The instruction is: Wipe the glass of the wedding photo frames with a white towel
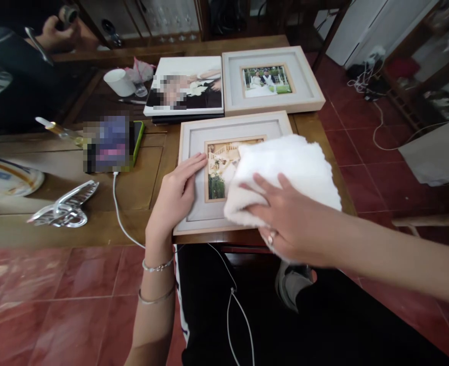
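One pale, white-matted frame (206, 184) lies under the unclenched left hand (179, 189); the right hand (289, 213) clutches fluffy cloth (293, 160).

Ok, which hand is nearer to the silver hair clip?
Left. The left hand lies on the left side of the nearest picture frame, to the right of the silver hair clip; the right hand is farther right, on the white cloth.

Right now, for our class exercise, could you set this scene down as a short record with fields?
Left hand: resting on the near picture frame's left side
Right hand: holding a white fluffy cloth over that frame's right side
Behind: second picture frame with an outdoor photo
Jewellery: two bracelets, left wrist; ring, right hand
Left of frame: silver hair claw clip
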### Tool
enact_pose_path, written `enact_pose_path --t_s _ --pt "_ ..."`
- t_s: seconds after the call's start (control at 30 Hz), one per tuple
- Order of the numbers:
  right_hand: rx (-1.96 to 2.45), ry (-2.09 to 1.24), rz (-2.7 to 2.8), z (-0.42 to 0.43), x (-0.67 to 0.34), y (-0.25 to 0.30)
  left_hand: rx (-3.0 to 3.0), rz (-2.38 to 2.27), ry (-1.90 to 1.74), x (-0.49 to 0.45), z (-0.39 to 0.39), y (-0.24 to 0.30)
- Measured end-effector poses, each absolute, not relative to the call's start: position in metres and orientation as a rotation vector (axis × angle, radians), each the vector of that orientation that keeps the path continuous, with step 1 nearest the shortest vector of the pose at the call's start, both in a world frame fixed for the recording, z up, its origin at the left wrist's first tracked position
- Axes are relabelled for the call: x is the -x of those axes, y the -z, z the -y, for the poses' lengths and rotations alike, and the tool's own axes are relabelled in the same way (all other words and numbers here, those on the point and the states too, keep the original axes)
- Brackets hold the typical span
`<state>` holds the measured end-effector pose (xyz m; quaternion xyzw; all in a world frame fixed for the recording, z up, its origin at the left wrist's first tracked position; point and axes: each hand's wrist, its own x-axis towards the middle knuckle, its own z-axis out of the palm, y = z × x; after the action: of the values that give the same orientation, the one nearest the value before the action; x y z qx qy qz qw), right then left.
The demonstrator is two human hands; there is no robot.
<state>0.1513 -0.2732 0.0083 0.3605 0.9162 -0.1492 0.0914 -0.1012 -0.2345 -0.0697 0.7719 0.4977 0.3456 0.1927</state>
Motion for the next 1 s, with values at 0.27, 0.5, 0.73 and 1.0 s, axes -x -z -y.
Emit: enact_pose_path --t_s 0.27,0.5,0.73,1.0 --pt "-1.072 0.401 -2.941 0.296 -0.151 0.009 -2.178 -1.385 -0.929 0.104 0.235 0.068" --pt "-0.956 0.027 -2.959 0.195 -0.168 0.027 -2.177 -1.355 -0.921 0.104 0.234 0.067" --pt "-0.812 -0.035 -3.007 0.132 -0.174 0.026 -2.158 -1.366 -0.946 0.104 0.235 0.067" --pt "-0.72 0.149 -2.984 0.198 -0.167 0.019 -2.122 -1.455 -1.004 0.1 0.237 0.069"
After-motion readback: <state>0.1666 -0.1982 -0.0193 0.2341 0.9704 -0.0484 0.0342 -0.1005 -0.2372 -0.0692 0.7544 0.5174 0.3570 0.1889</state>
